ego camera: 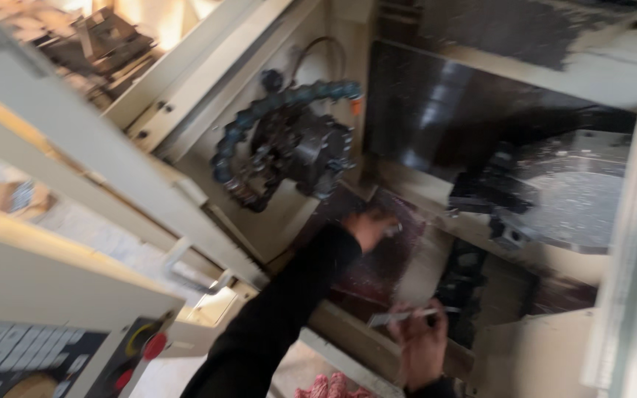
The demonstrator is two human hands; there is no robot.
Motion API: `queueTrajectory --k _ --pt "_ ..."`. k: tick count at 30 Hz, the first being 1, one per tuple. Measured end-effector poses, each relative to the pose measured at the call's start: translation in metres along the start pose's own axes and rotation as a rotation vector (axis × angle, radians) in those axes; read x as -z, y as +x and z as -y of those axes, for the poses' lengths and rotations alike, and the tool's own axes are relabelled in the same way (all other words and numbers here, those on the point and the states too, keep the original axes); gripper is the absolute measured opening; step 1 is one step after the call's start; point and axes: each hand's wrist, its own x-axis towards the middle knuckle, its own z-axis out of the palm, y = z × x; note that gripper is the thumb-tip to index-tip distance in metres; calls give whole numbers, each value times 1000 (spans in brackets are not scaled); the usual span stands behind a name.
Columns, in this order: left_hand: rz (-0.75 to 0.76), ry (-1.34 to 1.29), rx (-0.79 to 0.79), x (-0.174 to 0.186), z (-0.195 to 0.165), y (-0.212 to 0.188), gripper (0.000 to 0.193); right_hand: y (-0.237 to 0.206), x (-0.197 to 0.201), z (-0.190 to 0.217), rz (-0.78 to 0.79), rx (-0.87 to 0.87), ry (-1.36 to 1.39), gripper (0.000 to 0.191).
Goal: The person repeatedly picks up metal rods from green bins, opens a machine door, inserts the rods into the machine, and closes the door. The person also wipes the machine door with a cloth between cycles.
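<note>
Right hand (423, 340) pinches a thin metal strip (405, 316); left hand (369, 226), well apart, reaches below the chuck (311, 151), grip unclear.

A thin, flat grey metal strip (401, 317) is held near-horizontal below the chuck (300, 151); a small shiny part (394, 230), blurred, is gripped just under the chuck.

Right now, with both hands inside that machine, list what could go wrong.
1. The left hand reaches in just below the chuck; if the spindle turned, the black sleeve might catch.
2. The right hand pinches a thin metal piece, which could slip into the machine bed.
3. The tool turret sits close, so knuckles may get cut.
</note>
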Motion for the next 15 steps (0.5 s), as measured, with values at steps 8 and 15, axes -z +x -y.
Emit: queueTrajectory --k 8,15 --pt "-12 -356 58 -93 35 -191 43 149 -74 -32 314 -79 702 49" --pt "-104 -276 217 -75 22 -247 46 217 -247 -16 149 -171 927 87"
